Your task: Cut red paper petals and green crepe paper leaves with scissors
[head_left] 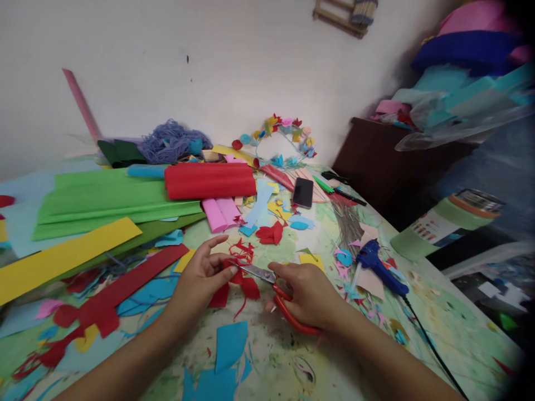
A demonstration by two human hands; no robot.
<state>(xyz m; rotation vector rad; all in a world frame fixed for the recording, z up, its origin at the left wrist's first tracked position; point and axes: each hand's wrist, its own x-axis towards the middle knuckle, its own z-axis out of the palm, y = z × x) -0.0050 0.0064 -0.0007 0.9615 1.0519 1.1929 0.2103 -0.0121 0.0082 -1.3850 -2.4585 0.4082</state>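
Observation:
My left hand (208, 269) pinches a small piece of red paper between thumb and fingers, at the middle of the table. My right hand (311, 292) is closed round the orange handles of a pair of scissors (288, 316). The blades point left and reach the red paper at my left fingertips. Cut red pieces (249, 288) lie just below the blades, and thin red scraps (246, 249) lie above them. Blue paper pieces (230, 345) rest on the table nearer to me.
Behind lie a red roll (211, 181), green paper (112, 195), a phone (303, 192) and a flower wreath (288, 139). A yellow strip (67, 259) is at left. A blue glue gun (380, 267) with its cord and a green jar (443, 225) stand at right.

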